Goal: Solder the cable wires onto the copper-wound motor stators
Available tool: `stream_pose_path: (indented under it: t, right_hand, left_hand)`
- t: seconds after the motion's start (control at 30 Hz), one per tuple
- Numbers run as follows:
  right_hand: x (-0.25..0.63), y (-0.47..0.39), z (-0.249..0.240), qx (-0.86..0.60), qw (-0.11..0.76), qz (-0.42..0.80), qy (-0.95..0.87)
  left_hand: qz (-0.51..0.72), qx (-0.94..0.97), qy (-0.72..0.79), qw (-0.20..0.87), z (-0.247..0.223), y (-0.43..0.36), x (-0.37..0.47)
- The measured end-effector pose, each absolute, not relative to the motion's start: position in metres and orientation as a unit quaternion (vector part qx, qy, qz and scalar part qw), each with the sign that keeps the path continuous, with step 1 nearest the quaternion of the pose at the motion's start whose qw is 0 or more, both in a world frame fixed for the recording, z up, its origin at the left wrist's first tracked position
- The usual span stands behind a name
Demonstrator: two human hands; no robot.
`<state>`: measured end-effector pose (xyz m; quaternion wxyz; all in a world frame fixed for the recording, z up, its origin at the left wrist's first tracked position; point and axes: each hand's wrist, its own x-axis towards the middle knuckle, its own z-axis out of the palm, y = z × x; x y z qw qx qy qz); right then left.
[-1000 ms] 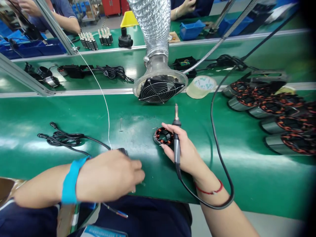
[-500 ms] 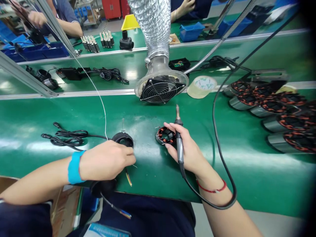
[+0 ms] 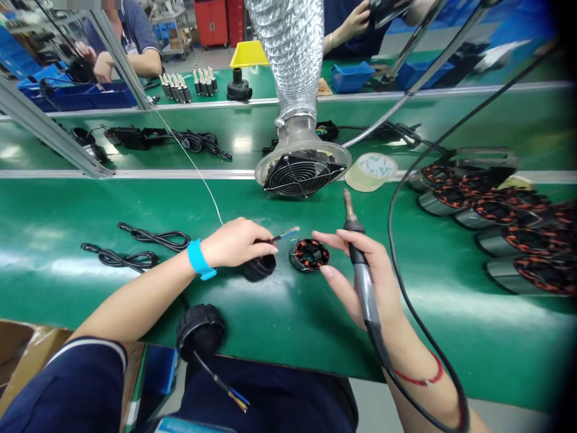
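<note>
My left hand (image 3: 241,243) pinches a black cable, and its stripped coloured wire ends (image 3: 288,233) point right from the fingertips. Beneath those fingers a black round plastic cap (image 3: 260,268) lies on the bench, partly hidden. Just to the right sits a small stator (image 3: 310,255) with copper windings. My right hand (image 3: 372,270) grips a soldering iron (image 3: 364,282), tip pointing up and away; its thumb and forefinger are spread close to the stator's right side. A second black cap (image 3: 201,332) lies at the bench's front edge with a wire-ended cable hanging from it.
Several large stators (image 3: 500,210) stand at the right. A fan-fitted fume duct (image 3: 300,171) hangs ahead, beside a tape roll (image 3: 372,171). Coiled black cables (image 3: 130,258) lie at left. A thin solder wire (image 3: 198,171) runs down behind my left hand. Two people work across the bench.
My left hand has moved right and forward, bringing the cable's wire ends up beside the stator. My right hand has let go of the stator and shifted right, still with the soldering iron.
</note>
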<state>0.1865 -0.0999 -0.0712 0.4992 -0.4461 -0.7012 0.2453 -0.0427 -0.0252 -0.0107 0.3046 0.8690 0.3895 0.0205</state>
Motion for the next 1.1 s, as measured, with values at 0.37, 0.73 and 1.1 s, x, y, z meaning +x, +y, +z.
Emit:
stream_pose_path:
  t: [0.37,0.73,1.1]
  right_hand:
    - [0.143,-0.098,-0.05,-0.415,0.588,0.36,-0.593]
    - [0.144,-0.099,-0.058,-0.423,0.594,0.36,-0.582]
    - [0.14,-0.096,-0.067,-0.444,0.617,0.391,-0.518]
  left_hand:
    - [0.002,0.859,0.337,0.385,-0.009,-0.039,-0.039]
    - [0.023,0.84,0.329,0.43,-0.011,-0.037,-0.044]
    - [0.189,0.786,0.373,0.455,-0.011,-0.043,-0.028]
